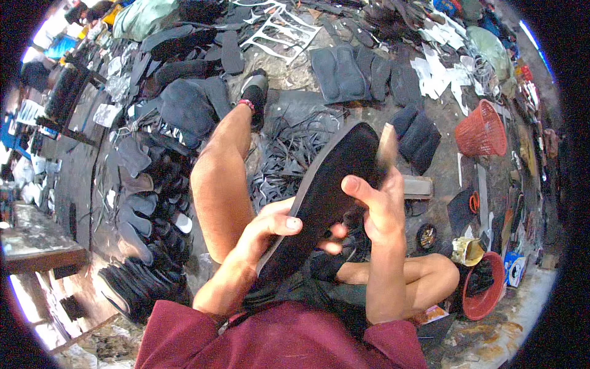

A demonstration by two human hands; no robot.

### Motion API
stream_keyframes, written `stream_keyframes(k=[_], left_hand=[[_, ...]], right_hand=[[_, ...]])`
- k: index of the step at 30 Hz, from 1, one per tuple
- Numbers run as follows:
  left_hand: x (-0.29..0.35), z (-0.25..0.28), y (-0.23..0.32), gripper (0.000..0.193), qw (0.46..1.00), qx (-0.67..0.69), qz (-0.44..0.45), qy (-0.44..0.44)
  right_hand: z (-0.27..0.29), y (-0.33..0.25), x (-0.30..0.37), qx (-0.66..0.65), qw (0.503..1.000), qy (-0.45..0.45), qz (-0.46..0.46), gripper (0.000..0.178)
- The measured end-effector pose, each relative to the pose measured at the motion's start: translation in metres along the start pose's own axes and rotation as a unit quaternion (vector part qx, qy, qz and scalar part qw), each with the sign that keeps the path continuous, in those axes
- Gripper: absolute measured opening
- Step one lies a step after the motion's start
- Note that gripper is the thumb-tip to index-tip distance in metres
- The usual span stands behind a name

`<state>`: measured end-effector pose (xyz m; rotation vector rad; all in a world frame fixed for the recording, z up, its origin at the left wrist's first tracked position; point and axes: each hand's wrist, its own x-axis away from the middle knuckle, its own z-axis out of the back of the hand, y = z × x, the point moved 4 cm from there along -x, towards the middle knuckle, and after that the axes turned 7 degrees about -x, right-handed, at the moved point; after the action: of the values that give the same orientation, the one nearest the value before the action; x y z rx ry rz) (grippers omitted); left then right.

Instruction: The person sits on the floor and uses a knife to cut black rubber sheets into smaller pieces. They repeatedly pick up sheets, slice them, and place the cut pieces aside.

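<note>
My left hand (270, 230) grips a long black shoe sole (335, 178) with a grey edge. Its thumb lies along the near face, and its fingertips show past the opposite edge. The sole is tilted up in front of my lap, toe end away from me. My right hand (384, 206) is closed at the sole's right side around a pale, flat, stick-like tool (387, 144), whose tip points up past the fingers. Motion blurs that tool, so its exact kind cannot be made out. The right thumb extends toward the sole's face.
Dark strip offcuts (286, 160) heap between my legs. Stacked soles (138, 289) stand at left, padded dark pieces (341, 74) lie ahead. At right are a red basket (481, 132), a red tub (485, 301), a tape roll (425, 235) and orange-handled scissors (473, 202).
</note>
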<state>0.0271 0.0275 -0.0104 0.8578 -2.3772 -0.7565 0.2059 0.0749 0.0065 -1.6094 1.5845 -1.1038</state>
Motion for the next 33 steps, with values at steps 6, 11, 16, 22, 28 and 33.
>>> stream_keyframes(k=[6, 11, 16, 22, 28, 33], left_hand=[[0.016, -0.014, 0.0, 0.032, 0.94, -0.235, -0.079, 0.236], [0.009, -0.023, -0.009, 0.024, 0.934, -0.184, -0.148, 0.267], [0.006, -0.05, 0.0, 0.044, 0.931, -0.278, -0.144, 0.186], [0.008, -0.052, 0.0, 0.047, 0.934, -0.248, -0.153, 0.208], [0.005, -0.012, -0.006, 0.046, 0.967, 0.042, -0.076, 0.238], [0.021, 0.016, 0.006, 0.05, 0.958, 0.183, -0.113, 0.189]], right_hand=[[0.016, -0.016, 0.021, 0.016, 0.99, 0.087, 0.114, 0.061], [0.022, -0.016, 0.029, -0.049, 0.985, 0.056, 0.154, 0.065], [0.05, -0.003, 0.025, -0.164, 0.979, 0.09, 0.08, 0.07], [0.06, 0.004, 0.019, -0.084, 0.963, 0.219, 0.131, 0.05], [0.114, 0.026, -0.037, 0.055, 0.97, 0.222, 0.081, 0.061], [0.156, 0.102, -0.069, 0.165, 0.966, 0.177, 0.091, 0.054]])
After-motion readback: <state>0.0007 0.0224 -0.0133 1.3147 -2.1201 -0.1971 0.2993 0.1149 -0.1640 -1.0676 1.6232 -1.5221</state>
